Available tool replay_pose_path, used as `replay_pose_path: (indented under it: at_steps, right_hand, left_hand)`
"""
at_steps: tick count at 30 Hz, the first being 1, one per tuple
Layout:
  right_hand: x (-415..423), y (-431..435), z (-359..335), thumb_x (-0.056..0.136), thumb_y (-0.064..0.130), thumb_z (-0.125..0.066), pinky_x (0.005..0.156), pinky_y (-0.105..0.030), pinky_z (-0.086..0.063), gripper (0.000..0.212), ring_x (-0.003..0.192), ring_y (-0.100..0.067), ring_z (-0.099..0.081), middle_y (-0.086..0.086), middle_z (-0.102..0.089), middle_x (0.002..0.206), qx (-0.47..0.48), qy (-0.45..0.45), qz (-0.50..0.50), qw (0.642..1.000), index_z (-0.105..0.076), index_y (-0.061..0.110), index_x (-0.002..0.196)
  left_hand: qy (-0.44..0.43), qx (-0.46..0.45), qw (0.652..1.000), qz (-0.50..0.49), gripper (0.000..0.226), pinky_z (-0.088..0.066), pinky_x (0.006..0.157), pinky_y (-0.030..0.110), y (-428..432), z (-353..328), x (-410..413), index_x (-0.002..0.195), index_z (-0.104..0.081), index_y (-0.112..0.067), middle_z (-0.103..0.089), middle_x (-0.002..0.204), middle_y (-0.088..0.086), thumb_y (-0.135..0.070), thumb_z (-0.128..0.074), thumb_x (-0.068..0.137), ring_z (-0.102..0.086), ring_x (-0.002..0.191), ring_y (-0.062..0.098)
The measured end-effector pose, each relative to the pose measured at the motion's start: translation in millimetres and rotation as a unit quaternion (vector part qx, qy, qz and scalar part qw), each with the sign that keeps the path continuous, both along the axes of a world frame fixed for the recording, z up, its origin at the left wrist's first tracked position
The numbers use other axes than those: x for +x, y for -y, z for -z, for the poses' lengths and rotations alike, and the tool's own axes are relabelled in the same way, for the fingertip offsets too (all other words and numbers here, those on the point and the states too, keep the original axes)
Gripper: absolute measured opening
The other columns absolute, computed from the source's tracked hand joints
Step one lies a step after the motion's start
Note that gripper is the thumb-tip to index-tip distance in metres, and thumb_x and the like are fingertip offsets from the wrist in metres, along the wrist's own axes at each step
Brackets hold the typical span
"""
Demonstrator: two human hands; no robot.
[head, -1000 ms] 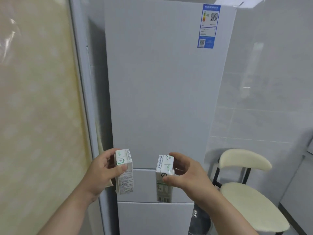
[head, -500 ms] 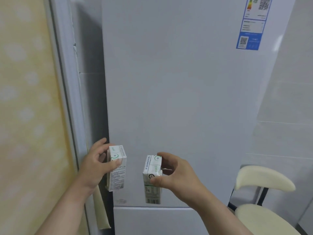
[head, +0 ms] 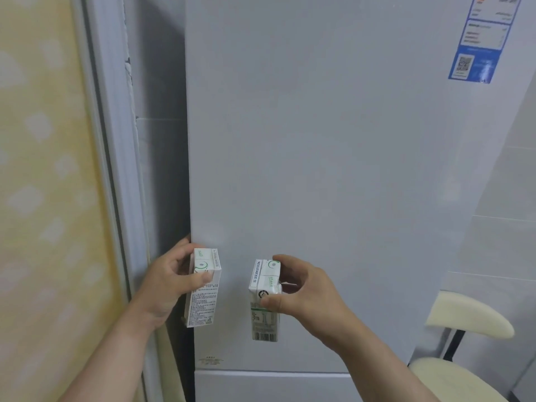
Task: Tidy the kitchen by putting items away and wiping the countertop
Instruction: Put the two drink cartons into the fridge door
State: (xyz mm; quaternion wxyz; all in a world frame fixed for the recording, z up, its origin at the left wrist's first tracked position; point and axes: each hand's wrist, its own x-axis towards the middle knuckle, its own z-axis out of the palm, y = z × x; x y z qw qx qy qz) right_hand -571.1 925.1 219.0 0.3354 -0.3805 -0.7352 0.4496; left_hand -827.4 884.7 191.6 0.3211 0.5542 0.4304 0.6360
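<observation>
I see L hand (head: 171, 281) wrapped round L carton (head: 203, 288) at 7 o'clock, fingertips at fridge door (head: 319, 169) edge; R hand (head: 301, 291) pinches R carton (head: 265, 300) at 6, both upright. Vs 0.5 s ago: fridge nearer, L hand now at door edge. Sticker (head: 478, 53) at 1 cut off at top; carton print unreadable

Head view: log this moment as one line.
left hand: holds left carton, fingertips at fridge door edge | right hand: holds right carton | fridge door: closed | chair: lower right
</observation>
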Motion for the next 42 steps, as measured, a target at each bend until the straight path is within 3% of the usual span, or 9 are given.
replay_pose_path:
  at_steps: [5, 13, 17, 24, 30, 34, 36, 38, 42]
  right_hand:
    - [1, 3, 1, 0.054, 0.034, -0.085, 0.103, -0.041, -0.049, 0.084, 0.109, -0.008, -0.066, 0.013, -0.072, 0.112, -0.009, -0.005, 0.004, 1.000, -0.058, 0.027, 0.133]
    - [24, 16, -6, 0.066, 0.016, -0.085, 0.104, -0.042, -0.049, 0.061, 0.105, -0.007, -0.067, 0.015, -0.073, 0.108, -0.007, -0.012, 0.005, 1.000, -0.062, 0.034, 0.120]
    - [36, 31, -9, 0.060, 0.024, -0.086, 0.103, -0.041, -0.050, 0.059, 0.106, -0.007, -0.067, 0.016, -0.073, 0.108, -0.006, -0.018, 0.006, 1.000, -0.061, 0.042, 0.111]
    - [58, 79, -17, 0.051, 0.036, -0.084, 0.100, -0.040, -0.052, 0.081, 0.106, -0.009, -0.067, 0.012, -0.073, 0.111, -0.002, -0.028, -0.021, 0.999, -0.060, 0.031, 0.128]
    - [94, 136, -25, 0.050, 0.039, -0.083, 0.097, -0.034, -0.054, 0.089, 0.104, -0.005, -0.067, 0.013, -0.071, 0.112, 0.001, -0.023, -0.034, 0.999, -0.056, 0.030, 0.134]
    - [130, 173, -30, 0.048, 0.039, -0.083, 0.097, -0.034, -0.054, 0.094, 0.105, -0.006, -0.067, 0.012, -0.070, 0.115, 0.002, -0.031, -0.033, 0.999, -0.053, 0.030, 0.137]
    - [147, 191, -33, 0.048, 0.039, -0.084, 0.097, -0.035, -0.054, 0.097, 0.106, -0.008, -0.067, 0.010, -0.070, 0.116, 0.003, -0.039, -0.036, 0.999, -0.052, 0.028, 0.139]
    - [164, 205, -33, 0.048, 0.039, -0.083, 0.096, -0.035, -0.055, 0.097, 0.105, -0.008, -0.067, 0.009, -0.070, 0.117, 0.004, -0.045, -0.032, 0.998, -0.052, 0.027, 0.140]
    - [198, 236, -34, 0.049, 0.038, -0.083, 0.093, -0.030, -0.055, 0.095, 0.103, -0.002, -0.067, 0.011, -0.070, 0.116, 0.017, -0.056, -0.026, 0.998, -0.054, 0.027, 0.138]
  left_hand:
    - [0.004, -0.016, 1.000, -0.005, 0.059, -0.056, 0.075, 0.028, 0, -3, -4, 0.099, -0.074, -0.011, -0.064, 0.111, 0.001, -0.030, -0.089, 0.045, -0.067, 0.100, 0.021]
    - [0.024, -0.034, 0.999, -0.011, 0.081, -0.054, 0.080, 0.033, 23, 1, 1, 0.101, -0.074, -0.012, -0.063, 0.119, -0.002, -0.044, -0.097, 0.030, -0.066, 0.103, 0.020]
    - [0.022, -0.036, 0.999, -0.010, 0.083, -0.055, 0.083, 0.036, 52, 3, 14, 0.103, -0.072, -0.007, -0.061, 0.127, 0.001, -0.039, -0.098, 0.031, -0.065, 0.105, 0.023]
    - [0.010, -0.047, 0.999, -0.006, 0.077, -0.051, 0.090, 0.043, 116, -2, 53, 0.099, -0.074, -0.011, -0.063, 0.127, -0.004, -0.039, -0.097, 0.031, -0.065, 0.108, 0.025]
    - [-0.008, -0.051, 0.999, 0.000, 0.073, -0.052, 0.087, 0.046, 182, -1, 94, 0.103, -0.071, -0.004, -0.061, 0.127, 0.008, -0.030, -0.096, 0.039, -0.064, 0.106, 0.033]
    - [-0.023, -0.040, 0.999, -0.002, 0.077, -0.054, 0.076, 0.027, 221, -2, 136, 0.099, -0.071, -0.003, -0.067, 0.110, 0.002, -0.037, -0.097, 0.034, -0.067, 0.097, 0.022]
    - [-0.027, -0.041, 0.999, 0.012, 0.070, -0.053, 0.074, 0.025, 241, -4, 157, 0.097, -0.071, -0.002, -0.066, 0.110, -0.002, -0.033, -0.094, 0.039, -0.067, 0.099, 0.021]
    - [-0.039, -0.044, 0.998, 0.011, 0.065, -0.052, 0.079, 0.029, 254, -3, 174, 0.098, -0.070, -0.001, -0.063, 0.115, -0.002, -0.030, -0.091, 0.044, -0.065, 0.106, 0.023]
    - [-0.055, -0.047, 0.997, 0.024, 0.069, -0.043, 0.104, 0.047, 281, 0, 209, 0.105, -0.066, 0.002, -0.056, 0.135, 0.004, -0.031, -0.092, 0.050, -0.055, 0.125, 0.025]
